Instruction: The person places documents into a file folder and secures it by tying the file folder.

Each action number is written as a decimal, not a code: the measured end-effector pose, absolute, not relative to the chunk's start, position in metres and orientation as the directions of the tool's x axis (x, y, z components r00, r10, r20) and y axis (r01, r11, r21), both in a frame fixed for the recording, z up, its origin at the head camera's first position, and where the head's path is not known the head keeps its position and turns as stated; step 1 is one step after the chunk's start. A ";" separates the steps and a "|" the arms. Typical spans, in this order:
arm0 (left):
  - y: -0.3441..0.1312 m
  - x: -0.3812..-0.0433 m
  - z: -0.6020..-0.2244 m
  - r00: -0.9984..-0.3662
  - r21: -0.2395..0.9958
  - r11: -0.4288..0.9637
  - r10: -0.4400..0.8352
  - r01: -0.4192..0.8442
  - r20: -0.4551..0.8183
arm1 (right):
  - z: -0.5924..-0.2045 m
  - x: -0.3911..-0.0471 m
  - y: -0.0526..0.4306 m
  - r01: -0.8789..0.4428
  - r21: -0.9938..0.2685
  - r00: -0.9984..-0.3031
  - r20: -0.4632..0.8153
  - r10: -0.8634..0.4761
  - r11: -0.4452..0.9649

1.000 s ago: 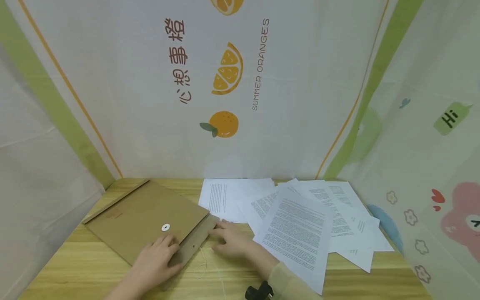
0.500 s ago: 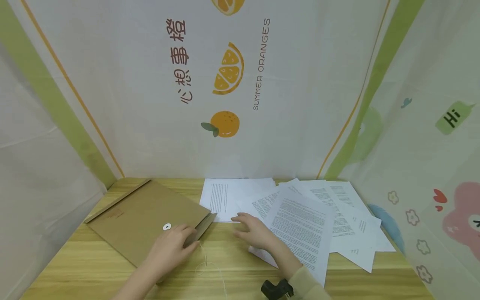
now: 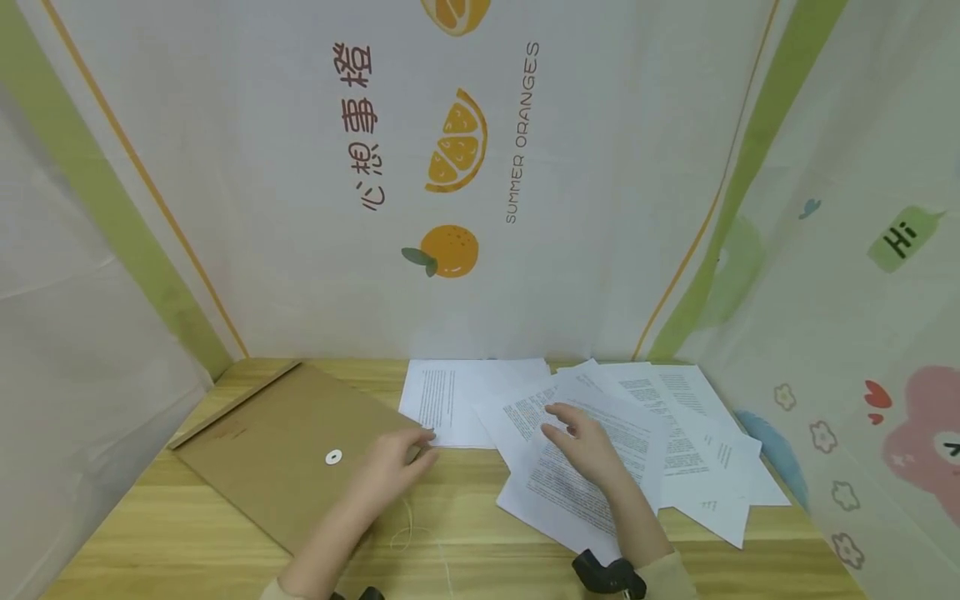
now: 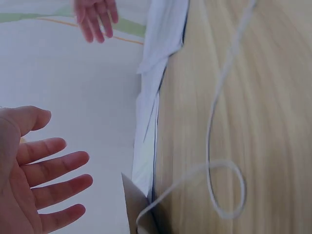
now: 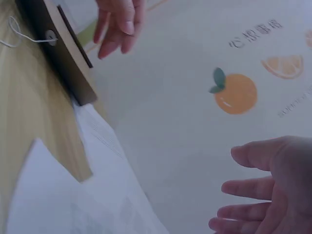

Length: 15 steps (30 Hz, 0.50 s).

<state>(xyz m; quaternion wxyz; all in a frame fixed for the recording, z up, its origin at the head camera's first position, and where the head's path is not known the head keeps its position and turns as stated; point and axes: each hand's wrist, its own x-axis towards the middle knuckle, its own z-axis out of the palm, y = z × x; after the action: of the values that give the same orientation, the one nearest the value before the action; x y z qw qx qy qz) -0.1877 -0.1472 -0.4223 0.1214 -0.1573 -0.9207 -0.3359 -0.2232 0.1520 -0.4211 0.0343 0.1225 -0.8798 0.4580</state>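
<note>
Over the wood-grained surface (image 3: 476, 546), the left hand (image 3: 397, 464) hangs spread above a folder (image 3: 277, 450) toward the left edge, the right hand (image 3: 588, 446) likewise above papers (image 3: 675, 433) toward the right.

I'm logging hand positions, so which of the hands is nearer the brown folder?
Left. The left hand hovers at the right side of the brown folder; the right hand is farther right, above the printed sheets.
</note>
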 end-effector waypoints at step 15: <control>-0.115 -0.205 -0.433 -0.946 0.777 0.541 0.221 0.322 0.238 | -0.403 -0.218 0.247 0.111 -0.848 -0.994 -0.081 0.080 0.519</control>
<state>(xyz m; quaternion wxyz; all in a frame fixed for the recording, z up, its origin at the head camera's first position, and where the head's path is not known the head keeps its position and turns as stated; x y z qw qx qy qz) -0.2048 -0.1148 -0.4335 0.0557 -0.1549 -0.8760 -0.4534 -0.2178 0.2471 -0.4029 -0.0157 -0.0547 -0.8713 0.4874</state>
